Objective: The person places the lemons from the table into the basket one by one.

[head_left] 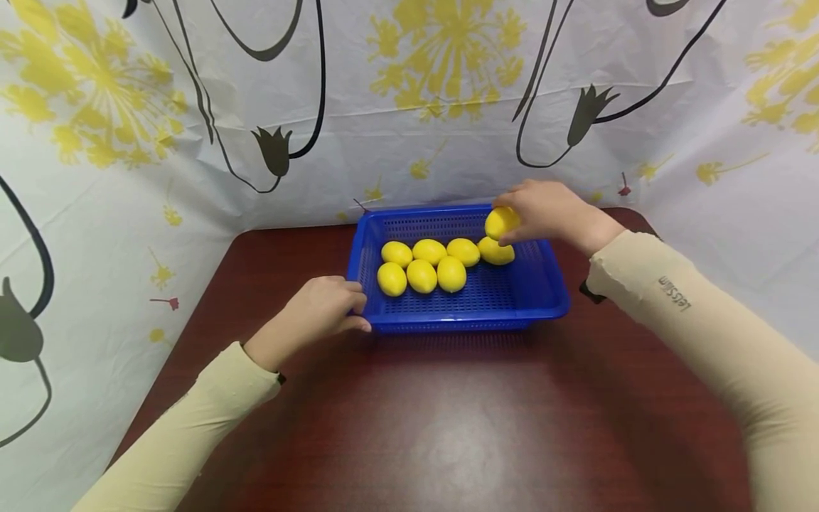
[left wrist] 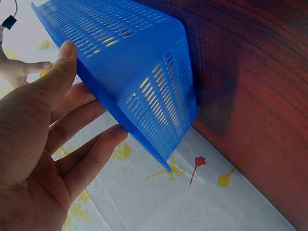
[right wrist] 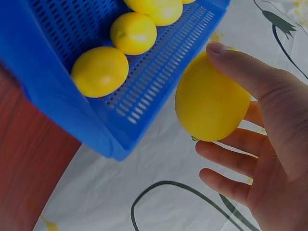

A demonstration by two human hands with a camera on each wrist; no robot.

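Observation:
A blue plastic basket [head_left: 441,317] with slotted walls stands on the table, holding several yellow lemons [head_left: 421,276] in two rows toward its left and back. My right hand [head_left: 552,212] holds another lemon [right wrist: 211,98] between thumb and fingers, above the basket's back right part. Below that hand, the rightmost back-row lemon [head_left: 495,251] lies in the basket. At the basket's left front corner, my left hand [head_left: 328,304] grips the rim. The left wrist view shows the thumb on one side of the rim [left wrist: 103,98] and fingers on the other.
The dark red-brown wooden table [head_left: 448,419] stretches in front of the basket. Close behind it hangs a white sheet [head_left: 448,156] printed with yellow flowers and dark stems, which also lines both sides.

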